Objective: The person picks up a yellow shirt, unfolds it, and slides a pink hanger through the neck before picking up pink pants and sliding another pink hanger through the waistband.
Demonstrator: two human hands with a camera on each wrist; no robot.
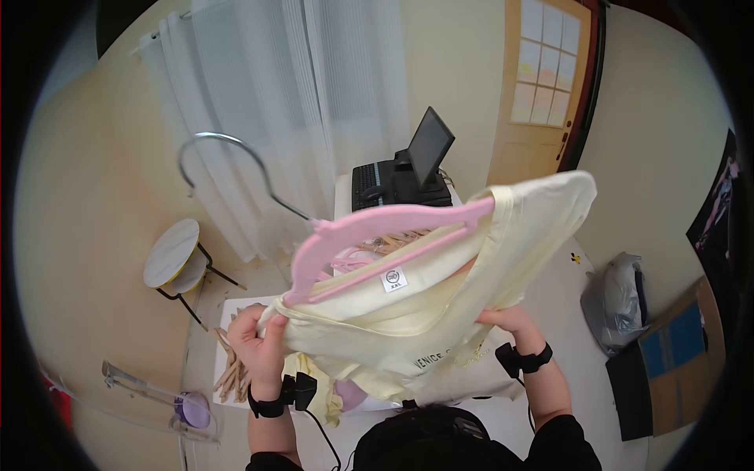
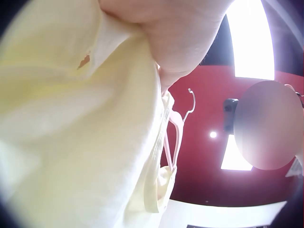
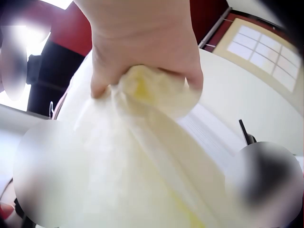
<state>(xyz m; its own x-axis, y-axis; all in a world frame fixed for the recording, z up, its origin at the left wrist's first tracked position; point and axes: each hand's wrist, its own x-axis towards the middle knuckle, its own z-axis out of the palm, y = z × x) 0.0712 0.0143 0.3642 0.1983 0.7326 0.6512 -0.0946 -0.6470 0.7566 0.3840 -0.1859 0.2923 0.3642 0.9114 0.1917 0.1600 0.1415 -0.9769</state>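
Note:
A pale yellow T-shirt [image 1: 542, 228] is held up in the air with a pink hanger [image 1: 385, 216] inside its neck opening. The hanger's metal hook [image 1: 236, 141] points up and to the left, and a white size label [image 1: 393, 279] shows inside the collar. My left hand [image 1: 263, 349] grips the shirt by the shoulder at the hanger's near end. On the other side, my right hand [image 1: 510, 318] pinches the cloth, with fingers partly hidden by it. Bunched fabric [image 3: 137, 90] shows between thumb and fingers in the right wrist view.
Beyond the shirt, a monitor [image 1: 430, 147] and a black keyboard [image 1: 367, 185] stand on a white table. Wooden hangers [image 1: 233, 375] lie at its left. A round side table [image 1: 173, 253] stands left; a grey plastic bag [image 1: 616, 306] and cardboard box [image 1: 687, 361] are right.

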